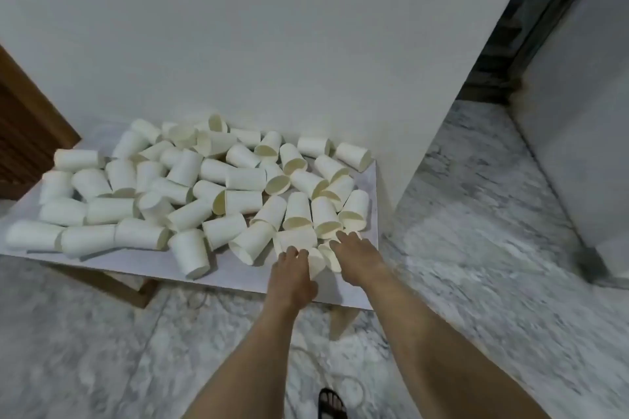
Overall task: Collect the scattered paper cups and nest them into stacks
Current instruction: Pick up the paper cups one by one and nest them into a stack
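Note:
Several white paper cups [245, 178] lie scattered on their sides over a low white table [235, 274], most of them single and unstacked. At the table's near right corner my left hand [291, 277] grips one cup [316, 262] with its fingers curled round it. Beside it my right hand [359, 257] holds another cup [333, 257], fingertips reaching into the pile. The two held cups touch each other between my hands. Both forearms stretch up from the bottom of the view.
A white wall [272, 44] rises right behind the table. A wooden slatted panel [23, 133] stands at the left. The floor is grey marble [476, 248], and a sandalled foot [332, 403] shows at the bottom. A dark door frame [531, 27] lies to the right.

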Demonstrator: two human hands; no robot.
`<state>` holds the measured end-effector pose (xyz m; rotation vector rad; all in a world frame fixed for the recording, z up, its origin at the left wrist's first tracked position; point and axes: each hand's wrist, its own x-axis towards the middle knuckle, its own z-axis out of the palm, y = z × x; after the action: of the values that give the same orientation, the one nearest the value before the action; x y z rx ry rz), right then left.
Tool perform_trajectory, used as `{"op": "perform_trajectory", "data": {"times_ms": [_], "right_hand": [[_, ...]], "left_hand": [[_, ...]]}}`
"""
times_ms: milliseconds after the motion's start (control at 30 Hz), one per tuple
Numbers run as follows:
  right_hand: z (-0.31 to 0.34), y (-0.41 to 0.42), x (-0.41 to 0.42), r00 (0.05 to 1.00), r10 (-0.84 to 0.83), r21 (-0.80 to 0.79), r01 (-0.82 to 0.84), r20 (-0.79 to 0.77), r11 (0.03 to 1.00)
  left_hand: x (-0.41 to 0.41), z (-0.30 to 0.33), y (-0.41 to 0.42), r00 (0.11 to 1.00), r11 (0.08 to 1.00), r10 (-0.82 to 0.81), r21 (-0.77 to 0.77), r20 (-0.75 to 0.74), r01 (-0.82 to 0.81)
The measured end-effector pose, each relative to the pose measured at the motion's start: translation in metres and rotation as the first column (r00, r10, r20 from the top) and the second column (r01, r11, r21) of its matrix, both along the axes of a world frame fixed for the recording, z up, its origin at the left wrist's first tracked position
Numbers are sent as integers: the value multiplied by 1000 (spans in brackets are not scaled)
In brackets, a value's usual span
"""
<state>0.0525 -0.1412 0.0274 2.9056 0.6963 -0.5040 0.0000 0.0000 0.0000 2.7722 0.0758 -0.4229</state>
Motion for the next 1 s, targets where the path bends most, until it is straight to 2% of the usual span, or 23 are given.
{"op": "perform_trajectory", "data": {"times_ms": [100,267,467,567,667,733,800,833,900,1000], "right_hand": [[-20,-10,14,995,99,-38,-99,14,994],[-37,-16,18,992,126,-9,-126,16,992],[-47,-8,16,986,153,-70,-148,69,987],[-52,-1,9,992,126,-97,-124,14,988],[-52,-4,7,994,107,-116,-106,2,988],[-53,-8,3,999,51,-87,-52,-13,995],[-50,-11,-2,991,-119,44,122,-69,992],[-45,-11,-5,958,-242,156,265,-156,951],[-36,-6,-10,814,-410,370,560,-411,742],[-21,10,-17,613,-420,502,790,-669,353]], "left_hand": [[-1,-22,-15,994,994,103,20,27,-104],[-7,-41,-26,986,983,160,82,50,-164],[-8,-43,-28,981,977,185,122,-65,-176],[-10,-43,-24,959,971,237,69,-156,-229],[-19,-43,-16,890,918,350,-82,-291,-388],[-30,-43,-3,805,796,421,-255,-418,-549],[-41,-40,10,705,574,453,-427,-546,-699],[-48,-35,18,656,435,453,-493,-604,-754],[-58,-25,32,572,184,421,-551,-704,-814],[-70,-14,51,532,-76,358,-592,-767,-802]]}}
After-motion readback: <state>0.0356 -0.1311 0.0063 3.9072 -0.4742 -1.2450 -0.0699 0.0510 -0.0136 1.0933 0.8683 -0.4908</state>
